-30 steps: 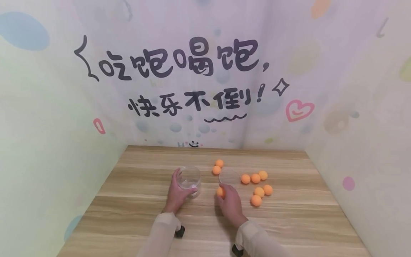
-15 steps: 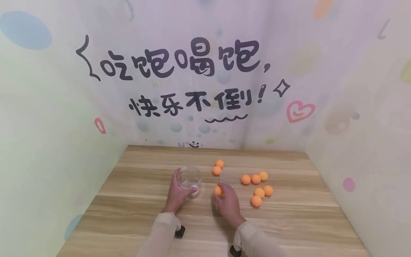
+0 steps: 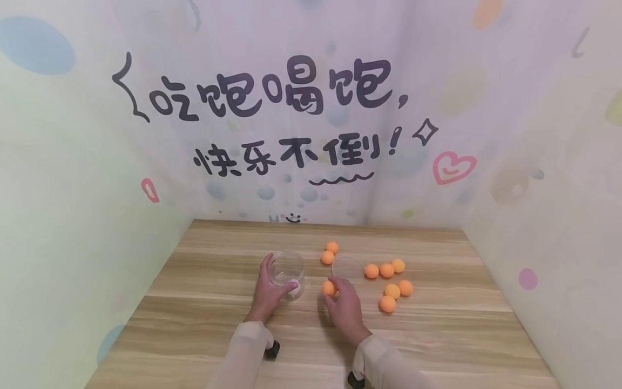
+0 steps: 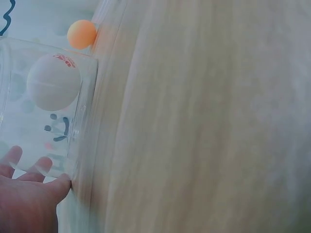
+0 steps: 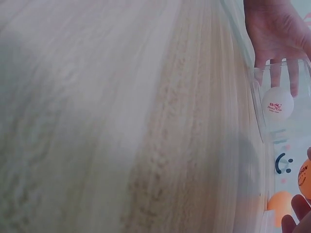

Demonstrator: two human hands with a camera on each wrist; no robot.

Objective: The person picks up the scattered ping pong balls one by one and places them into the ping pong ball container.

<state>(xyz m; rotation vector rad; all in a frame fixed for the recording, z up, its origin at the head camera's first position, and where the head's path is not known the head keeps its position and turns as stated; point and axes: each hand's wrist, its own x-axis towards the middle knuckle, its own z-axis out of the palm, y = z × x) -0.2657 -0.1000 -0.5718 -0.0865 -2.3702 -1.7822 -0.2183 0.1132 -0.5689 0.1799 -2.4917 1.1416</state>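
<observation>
My left hand (image 3: 268, 292) grips a clear plastic jar (image 3: 286, 263) from its left side, thumb across the front and fingers behind. Inside the jar lies a white ping-pong ball (image 5: 278, 103) with red print, also seen through the wall as a white ball (image 4: 53, 82) in the left wrist view. To the right of the jar, my right hand (image 3: 347, 312) pinches an orange ping-pong ball (image 3: 329, 288) between thumb and fingers. In the right wrist view this orange ball (image 5: 305, 179) shows dark lettering, and the fingers (image 5: 300, 206) are partly cut off by the frame.
A clear round lid (image 3: 347, 267) lies beyond my right hand. Two orange balls (image 3: 328, 257) touch at its left. Several more orange balls (image 3: 387, 270) form two groups on its right. The wooden table (image 3: 214, 248) meets a printed wall at the back.
My right hand has shifted slightly left with the orange ball, closer to the jar. The left hand and the jar stay in place, and so do the loose balls.
</observation>
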